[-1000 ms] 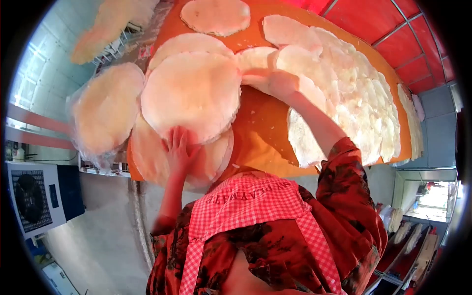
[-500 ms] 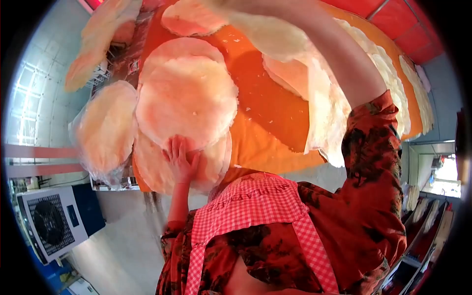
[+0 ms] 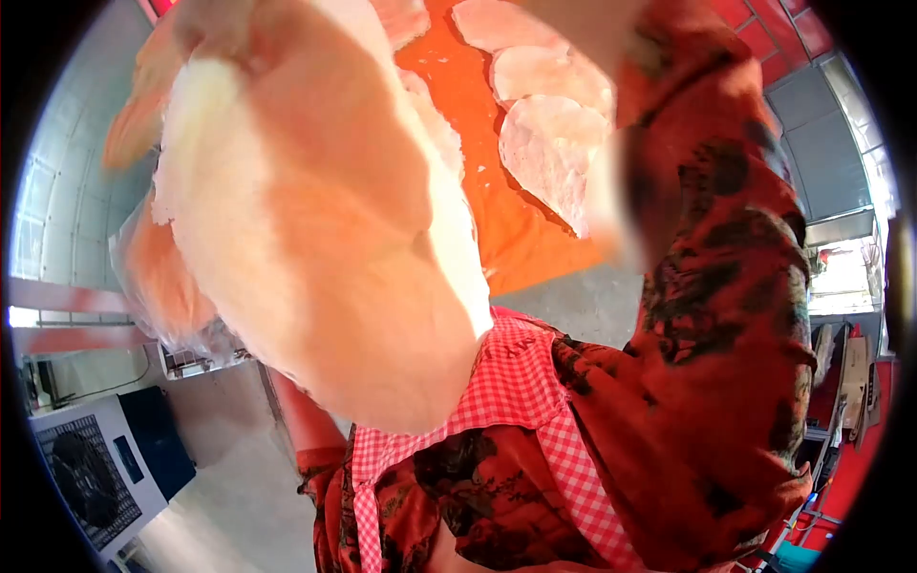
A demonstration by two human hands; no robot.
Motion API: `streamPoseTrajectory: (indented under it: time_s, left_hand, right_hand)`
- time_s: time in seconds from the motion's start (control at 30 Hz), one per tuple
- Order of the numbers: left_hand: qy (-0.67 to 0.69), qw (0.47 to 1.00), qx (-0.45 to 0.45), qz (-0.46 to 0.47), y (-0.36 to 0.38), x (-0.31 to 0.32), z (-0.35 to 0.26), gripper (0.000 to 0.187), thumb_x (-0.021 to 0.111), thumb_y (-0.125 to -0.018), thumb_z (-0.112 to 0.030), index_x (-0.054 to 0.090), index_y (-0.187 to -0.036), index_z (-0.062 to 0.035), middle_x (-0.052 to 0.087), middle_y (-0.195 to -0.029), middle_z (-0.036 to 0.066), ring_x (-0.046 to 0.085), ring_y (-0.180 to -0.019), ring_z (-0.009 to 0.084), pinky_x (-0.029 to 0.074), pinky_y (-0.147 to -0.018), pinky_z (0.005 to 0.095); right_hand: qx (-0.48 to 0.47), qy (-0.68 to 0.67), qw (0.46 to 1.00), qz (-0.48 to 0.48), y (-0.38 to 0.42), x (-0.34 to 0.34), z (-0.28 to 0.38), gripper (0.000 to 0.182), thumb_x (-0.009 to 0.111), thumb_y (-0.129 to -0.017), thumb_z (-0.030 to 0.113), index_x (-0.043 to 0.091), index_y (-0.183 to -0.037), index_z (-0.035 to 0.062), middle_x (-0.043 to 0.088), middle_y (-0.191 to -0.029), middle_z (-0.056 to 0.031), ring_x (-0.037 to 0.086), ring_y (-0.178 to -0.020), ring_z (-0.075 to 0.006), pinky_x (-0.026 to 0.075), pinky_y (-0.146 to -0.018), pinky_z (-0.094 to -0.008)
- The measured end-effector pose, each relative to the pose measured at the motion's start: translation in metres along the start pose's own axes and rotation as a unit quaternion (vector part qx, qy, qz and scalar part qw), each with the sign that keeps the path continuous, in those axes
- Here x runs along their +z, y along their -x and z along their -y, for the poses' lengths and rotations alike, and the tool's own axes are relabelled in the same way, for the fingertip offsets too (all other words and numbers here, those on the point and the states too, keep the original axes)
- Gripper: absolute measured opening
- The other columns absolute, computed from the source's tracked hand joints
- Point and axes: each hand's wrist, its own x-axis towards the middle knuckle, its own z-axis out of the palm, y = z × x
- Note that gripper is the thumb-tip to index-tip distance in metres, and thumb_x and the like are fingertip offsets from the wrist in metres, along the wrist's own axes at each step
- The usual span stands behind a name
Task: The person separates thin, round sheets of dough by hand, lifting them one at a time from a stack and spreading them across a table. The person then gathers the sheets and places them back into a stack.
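A large, thin, pale dough-like sheet [image 3: 334, 239] hangs close to the camera, over the left and middle of the view. At the top left, blurred fingers of my right hand [image 3: 224, 31] are closed on its upper part; the raised right arm leaves the view at the top. My left forearm shows low beside the sheet's bottom edge, while the sheet hides my left hand. Behind it, an orange-covered table [image 3: 511, 234] carries several round sheets [image 3: 549, 148], some overlapping.
At the left, another sheet in clear plastic [image 3: 167, 277] lies by a wire rack [image 3: 196, 361]. A white and dark blue machine with a round grille [image 3: 91, 468] stands on the lower left. Shelving [image 3: 841, 392] is at the right edge.
The large sheet has come up off the table toward the camera, with my right hand now at the top left. My left hand, earlier flat on the stack, has gone out of sight behind it.
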Motion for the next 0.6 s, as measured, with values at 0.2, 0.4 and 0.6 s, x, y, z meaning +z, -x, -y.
streamPoseTrajectory:
  time_s: [0.2, 0.4, 0.6]
  left_hand:
    - [0.093, 0.985, -0.068, 0.125, -0.002, -0.089, 0.079, 0.063, 0.04, -0.096, -0.051, 0.036, -0.141, -0.0072, 0.039, -0.145, 0.011, 0.038, -0.133, 0.031, 0.033, -0.11, 0.0474]
    - [0.113, 0.991, -0.072, -0.016, 0.01, -0.088, 0.069, 0.069, 0.04, -0.096, -0.054, 0.029, -0.145, -0.0074, 0.033, -0.149, 0.012, 0.034, -0.136, 0.032, 0.034, -0.11, 0.0503]
    - [-0.118, 0.993, -0.013, -0.009, 0.028, -0.04, 0.055, 0.064, 0.038, -0.099, -0.046, 0.024, -0.148, -0.0069, 0.03, -0.15, 0.017, 0.032, -0.136, 0.0349, 0.032, -0.111, 0.0527]
  right_hand:
    - [-0.025, -0.019, 0.999, 0.041, -0.086, 0.053, -0.009, 0.059, 0.073, -0.071, 0.021, 0.055, -0.126, 0.0088, 0.06, -0.123, -0.0137, 0.057, -0.112, -0.0314, 0.047, -0.092, -0.042]
    - [0.413, 0.018, 0.897, -0.154, 0.191, 0.218, 0.033, 0.054, 0.064, -0.079, 0.022, 0.05, -0.13, 0.0116, 0.053, -0.129, -0.0104, 0.05, -0.12, -0.0307, 0.046, -0.091, -0.0467]
    - [0.583, 0.077, 0.809, -0.008, 0.386, 0.365, 0.072, 0.033, 0.057, -0.077, 0.006, 0.06, -0.11, 0.0035, 0.059, -0.11, -0.0159, 0.055, -0.108, -0.0318, 0.044, -0.09, -0.0438]
